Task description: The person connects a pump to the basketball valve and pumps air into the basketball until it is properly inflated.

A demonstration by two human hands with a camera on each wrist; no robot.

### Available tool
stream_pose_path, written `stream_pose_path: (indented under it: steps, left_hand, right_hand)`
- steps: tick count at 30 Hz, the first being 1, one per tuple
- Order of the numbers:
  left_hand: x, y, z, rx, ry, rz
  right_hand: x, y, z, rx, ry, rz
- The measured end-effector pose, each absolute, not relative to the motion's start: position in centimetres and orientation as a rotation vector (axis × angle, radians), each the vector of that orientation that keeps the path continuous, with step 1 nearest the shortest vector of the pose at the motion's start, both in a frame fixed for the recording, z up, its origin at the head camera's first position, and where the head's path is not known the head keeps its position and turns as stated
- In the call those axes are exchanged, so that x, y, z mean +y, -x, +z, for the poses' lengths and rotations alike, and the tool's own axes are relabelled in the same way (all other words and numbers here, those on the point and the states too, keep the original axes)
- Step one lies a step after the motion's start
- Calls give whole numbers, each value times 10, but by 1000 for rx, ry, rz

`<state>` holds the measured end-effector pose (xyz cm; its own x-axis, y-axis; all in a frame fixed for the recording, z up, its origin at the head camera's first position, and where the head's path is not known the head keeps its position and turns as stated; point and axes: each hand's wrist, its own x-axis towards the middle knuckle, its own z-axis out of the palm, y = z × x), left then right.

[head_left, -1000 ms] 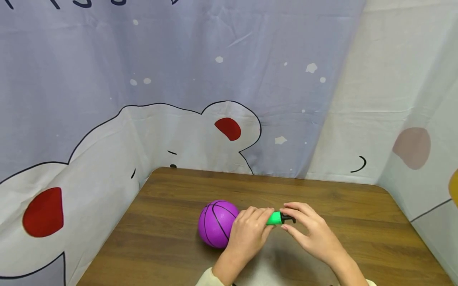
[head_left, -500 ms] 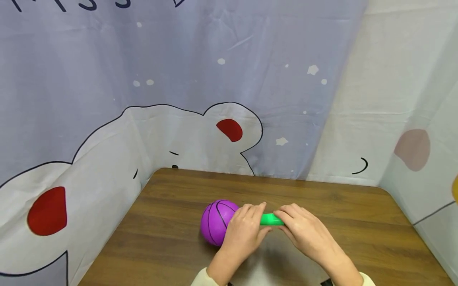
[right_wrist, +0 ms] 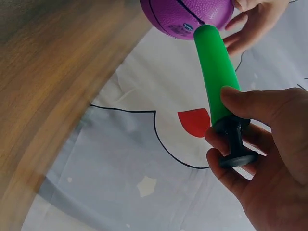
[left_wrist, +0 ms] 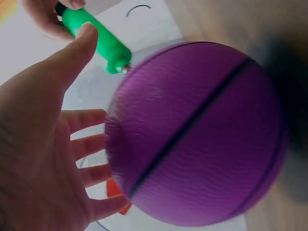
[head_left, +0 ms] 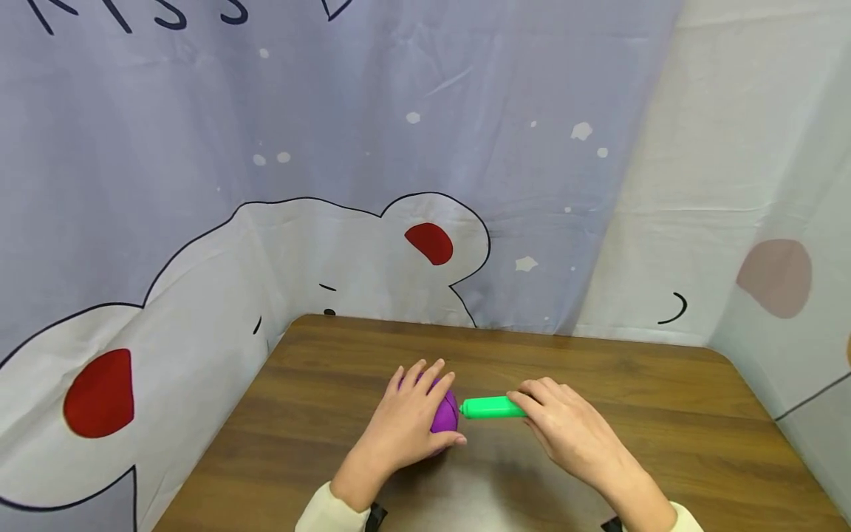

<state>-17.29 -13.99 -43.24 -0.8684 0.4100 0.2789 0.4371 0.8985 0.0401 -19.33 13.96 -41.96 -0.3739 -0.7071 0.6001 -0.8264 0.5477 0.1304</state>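
Observation:
A purple toy basketball [head_left: 444, 420] with black lines rests on the table, mostly covered by my left hand [head_left: 399, 428] in the head view. That hand's fingers are spread and fairly straight over the ball's top, thumb reaching along its near side. My right hand [head_left: 568, 432] grips the black-handled end of a green hand pump [head_left: 490, 408], thumb on the green barrel [right_wrist: 216, 77] in the right wrist view. The pump lies about level, its narrow tip [left_wrist: 122, 69] right at the ball's right side. Its black T-shaped handle [right_wrist: 236, 156] sits close against the barrel, between the fingers.
The brown wooden table [head_left: 319, 369] extends around the hands, with rounded far corners. A curtain [head_left: 332, 133] with white cartoon bears and stars hangs behind it and at both sides.
My left hand has let go of the pump's barrel and moved left onto the basketball. My right hand has closed around the handle end, which it only hovered about before.

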Motion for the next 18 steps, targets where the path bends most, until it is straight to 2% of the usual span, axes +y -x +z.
stream_pose_path:
  steps: [18]
  left_hand:
    - [-150,181,-457,-2823,660,-128]
  right_hand:
    - [136,199,-452,-2217,-1104,83]
